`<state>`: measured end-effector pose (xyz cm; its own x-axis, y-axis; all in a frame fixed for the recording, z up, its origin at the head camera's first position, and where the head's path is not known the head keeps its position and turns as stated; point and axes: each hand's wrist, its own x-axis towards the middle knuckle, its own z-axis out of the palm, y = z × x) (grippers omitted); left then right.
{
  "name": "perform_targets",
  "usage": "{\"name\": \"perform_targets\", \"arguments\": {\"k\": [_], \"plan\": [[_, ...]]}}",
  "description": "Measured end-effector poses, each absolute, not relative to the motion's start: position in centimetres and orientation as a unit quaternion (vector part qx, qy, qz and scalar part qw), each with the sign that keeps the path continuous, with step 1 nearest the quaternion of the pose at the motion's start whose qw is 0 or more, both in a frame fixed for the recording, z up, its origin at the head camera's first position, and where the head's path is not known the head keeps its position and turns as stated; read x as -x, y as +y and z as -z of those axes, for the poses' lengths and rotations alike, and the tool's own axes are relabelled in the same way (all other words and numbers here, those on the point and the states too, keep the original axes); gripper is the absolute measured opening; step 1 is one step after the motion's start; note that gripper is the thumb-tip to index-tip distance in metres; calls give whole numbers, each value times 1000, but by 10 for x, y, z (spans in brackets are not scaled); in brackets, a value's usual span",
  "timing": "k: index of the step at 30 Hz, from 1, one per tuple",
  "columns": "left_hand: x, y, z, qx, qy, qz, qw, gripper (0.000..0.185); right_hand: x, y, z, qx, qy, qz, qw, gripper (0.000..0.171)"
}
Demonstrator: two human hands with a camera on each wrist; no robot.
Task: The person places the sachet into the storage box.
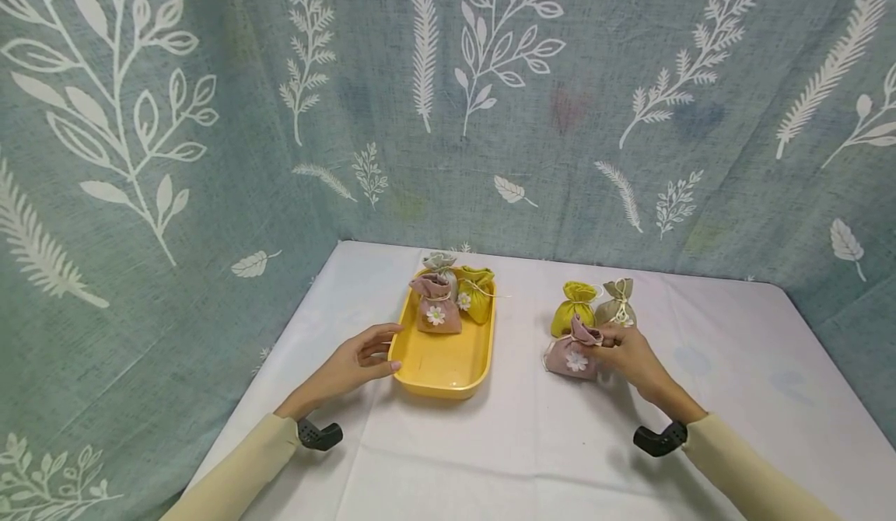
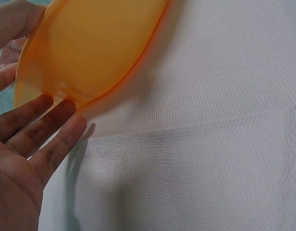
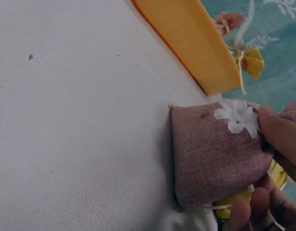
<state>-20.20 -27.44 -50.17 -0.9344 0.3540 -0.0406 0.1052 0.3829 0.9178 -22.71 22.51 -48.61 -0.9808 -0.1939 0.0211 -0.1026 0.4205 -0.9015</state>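
Observation:
A pink drawstring pouch (image 1: pixel 572 356) with a white flower is pinched near its gathered neck by my right hand (image 1: pixel 630 356). In the right wrist view the same pouch (image 3: pixel 217 156) is tilted close to the tablecloth, thumb beside its flower. Just behind it stand a yellow pouch (image 1: pixel 574 311) and an olive-beige pouch (image 1: pixel 617 303). My left hand (image 1: pixel 357 361) touches the left side of a yellow tray (image 1: pixel 441 387). In the left wrist view its fingers (image 2: pixel 56 144) lie fairly straight against the tray's outer wall.
At the tray's far end sit a pink pouch (image 1: pixel 439 315), a yellow-green pouch (image 1: pixel 476 295) and a pale grey-green pouch (image 1: pixel 439 260). A white cloth (image 1: pixel 504 443) covers the table. A leaf-patterned curtain (image 1: pixel 434 155) hangs behind and at the left.

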Motion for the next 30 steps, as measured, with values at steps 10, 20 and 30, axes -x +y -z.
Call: {"name": "perform_targets", "arguments": {"k": [10, 20, 30], "plan": [[203, -272, 500, -130, 826, -537, 116, 66, 227, 222, 488, 90, 867, 490, 14, 19], [203, -274, 498, -138, 820, -543, 121, 70, 223, 224, 471, 106, 853, 511, 11, 21], [201, -274, 499, -138, 812, -553, 128, 70, 225, 221, 463, 96, 854, 511, 23, 26]]}}
